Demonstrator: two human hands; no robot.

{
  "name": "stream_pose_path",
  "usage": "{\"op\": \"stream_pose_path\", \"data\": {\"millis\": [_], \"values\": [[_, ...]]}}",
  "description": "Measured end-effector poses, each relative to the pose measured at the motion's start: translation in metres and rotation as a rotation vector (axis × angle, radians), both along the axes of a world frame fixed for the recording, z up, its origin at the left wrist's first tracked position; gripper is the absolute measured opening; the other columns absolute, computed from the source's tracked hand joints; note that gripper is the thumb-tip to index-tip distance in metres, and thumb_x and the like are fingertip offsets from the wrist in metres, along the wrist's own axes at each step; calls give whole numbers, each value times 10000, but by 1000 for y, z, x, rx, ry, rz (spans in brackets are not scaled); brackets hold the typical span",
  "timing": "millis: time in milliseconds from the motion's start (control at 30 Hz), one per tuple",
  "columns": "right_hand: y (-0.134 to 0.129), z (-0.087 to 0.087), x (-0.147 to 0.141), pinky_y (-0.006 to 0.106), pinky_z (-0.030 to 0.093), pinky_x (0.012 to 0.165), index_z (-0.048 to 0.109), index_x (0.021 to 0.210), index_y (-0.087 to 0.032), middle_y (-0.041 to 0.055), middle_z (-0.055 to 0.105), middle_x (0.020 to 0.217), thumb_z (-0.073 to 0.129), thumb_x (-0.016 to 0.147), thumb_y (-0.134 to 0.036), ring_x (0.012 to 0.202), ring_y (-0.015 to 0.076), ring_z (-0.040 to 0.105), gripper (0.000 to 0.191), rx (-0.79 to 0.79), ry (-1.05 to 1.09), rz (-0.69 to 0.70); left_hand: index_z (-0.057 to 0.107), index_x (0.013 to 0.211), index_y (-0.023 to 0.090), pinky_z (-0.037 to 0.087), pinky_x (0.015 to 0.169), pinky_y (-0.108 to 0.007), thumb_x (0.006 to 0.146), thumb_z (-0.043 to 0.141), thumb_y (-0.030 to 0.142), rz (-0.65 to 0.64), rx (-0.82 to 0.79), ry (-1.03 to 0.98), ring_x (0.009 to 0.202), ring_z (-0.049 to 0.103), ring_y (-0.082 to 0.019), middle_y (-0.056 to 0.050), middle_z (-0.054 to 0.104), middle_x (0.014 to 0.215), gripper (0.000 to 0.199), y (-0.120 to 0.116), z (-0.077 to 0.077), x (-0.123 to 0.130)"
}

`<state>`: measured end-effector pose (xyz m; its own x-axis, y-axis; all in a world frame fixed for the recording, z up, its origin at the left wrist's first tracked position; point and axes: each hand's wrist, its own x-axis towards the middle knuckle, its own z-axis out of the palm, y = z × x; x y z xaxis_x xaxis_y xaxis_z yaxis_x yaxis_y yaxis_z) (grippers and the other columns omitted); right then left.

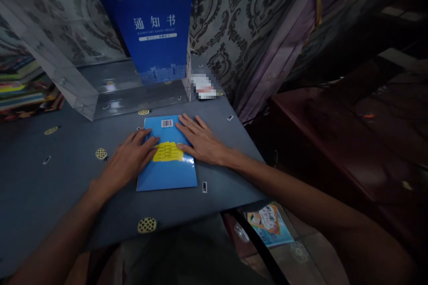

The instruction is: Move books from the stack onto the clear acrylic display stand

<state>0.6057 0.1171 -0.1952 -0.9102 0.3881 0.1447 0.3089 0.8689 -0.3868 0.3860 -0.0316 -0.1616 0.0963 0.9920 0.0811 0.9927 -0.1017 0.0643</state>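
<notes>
A thin blue book point(167, 176) with a yellow text patch and a barcode lies flat on the table, its barcode end away from me. My left hand point(133, 151) rests along its left edge, fingers loosely spread and thumb on the cover. On the right edge lies my right hand point(199, 140), palm down with fingers stretched toward the barcode. Neither hand grips the book; both touch it from above. Behind it stands a clear acrylic book stand point(143, 98) with a tall blue booklet point(160, 22) marked 2022 upright in it.
A stack of books point(23, 84) sits at the left back. Beside the stand lies a blurred-out white item point(203, 87). Patterned curtains point(230, 18) hang behind the grey tablecloth point(76, 187). To the right is a dark red surface point(334, 133); a colourful book point(270, 227) lies below the table edge.
</notes>
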Motion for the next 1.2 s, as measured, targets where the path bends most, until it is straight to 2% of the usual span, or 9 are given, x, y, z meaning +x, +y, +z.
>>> {"op": "stream_pose_path", "data": {"millis": [133, 233, 367, 500, 633, 767, 900, 1067, 1200], "values": [[-28, 7, 21, 586, 107, 1289, 330, 1588, -152, 164, 273, 1684, 445, 1031, -578, 1592, 299, 154, 710, 14, -14, 104, 625, 1264, 215, 546, 976, -557, 1062, 270, 461, 5, -2, -27, 1298, 523, -353, -144, 562, 1415, 477, 0, 2, 1], [-50, 16, 29, 595, 152, 1280, 406, 1549, -154, 163, 357, 1649, 482, 1050, -455, 1577, 283, 222, 588, 15, -22, 251, 629, 1251, 199, 542, 988, -538, 1062, 282, 440, -17, 20, -40, 1271, 536, -336, -147, 571, 1390, 463, 0, 2, 0], [-74, 27, 20, 539, 278, 1257, 533, 1452, -186, 132, 487, 1576, 506, 1038, -204, 1512, 235, 383, 415, 51, -19, 438, 630, 1243, 200, 543, 985, -547, 1060, 294, 432, -26, 28, -57, 1260, 538, -333, -143, 573, 1378, 447, 0, 2, -1], [-90, 32, 1, 445, 335, 1239, 621, 1350, -238, 55, 505, 1573, 562, 1005, -166, 1490, 214, 418, 357, 86, -17, 574, 613, 1277, 214, 529, 1023, -540, 1059, 309, 416, -17, 57, -62, 1304, 518, -331, -135, 568, 1397, 425, -1, -1, -1], [-83, 35, -5, 416, 293, 1257, 707, 1200, -208, 44, 633, 1451, 563, 1021, -224, 1449, 187, 475, 231, -119, 88, 615, 597, 1310, 205, 499, 1083, -509, 1062, 290, 423, -24, 79, -47, 1340, 512, -319, -138, 565, 1410, 451, -1, -7, -3], [-35, 30, -6, 354, 454, 1129, 670, 1266, -206, 61, 698, 1347, 477, 1055, -234, 1309, 139, 604, 287, -395, 290, 269, 591, 1346, 198, 482, 1104, -511, 1068, 251, 464, -11, 88, -38, 1382, 504, -321, -148, 577, 1437, 514, -2, -14, -3], [23, 16, -14, 496, 401, 1155, 629, 1337, -186, 123, 645, 1403, 522, 992, -170, 1341, 243, 563, 361, -249, 299, -180, 593, 1362, 179, 445, 1124, -573, 1015, 388, 599, 72, 87, 23, 1429, 468, -370, -186, 545, 1502, 583, -5, -19, 11], [41, 6, -18, 403, 483, 1017, 637, 1309, -124, 145, 717, 1237, 486, 995, -177, 1158, 239, 647, 353, -224, 293, -269, 520, 1459, 151, 395, 1131, -657, 986, 423, 649, 89, 58, 82, 1482, 392, -403, -228, 465, 1567, 693, -9, -22, 22], [36, 7, -10, 335, 513, 851, 683, 1208, -137, 82, 762, 974, 498, 994, -230, 896, 201, 689, 298, -300, 365, -336, 505, 1502, 237, 348, 1163, -665, 980, 463, 630, -15, -20, 100, 1527, 315, -387, -159, 404, 1626, 655, -6, -14, -6]]}}
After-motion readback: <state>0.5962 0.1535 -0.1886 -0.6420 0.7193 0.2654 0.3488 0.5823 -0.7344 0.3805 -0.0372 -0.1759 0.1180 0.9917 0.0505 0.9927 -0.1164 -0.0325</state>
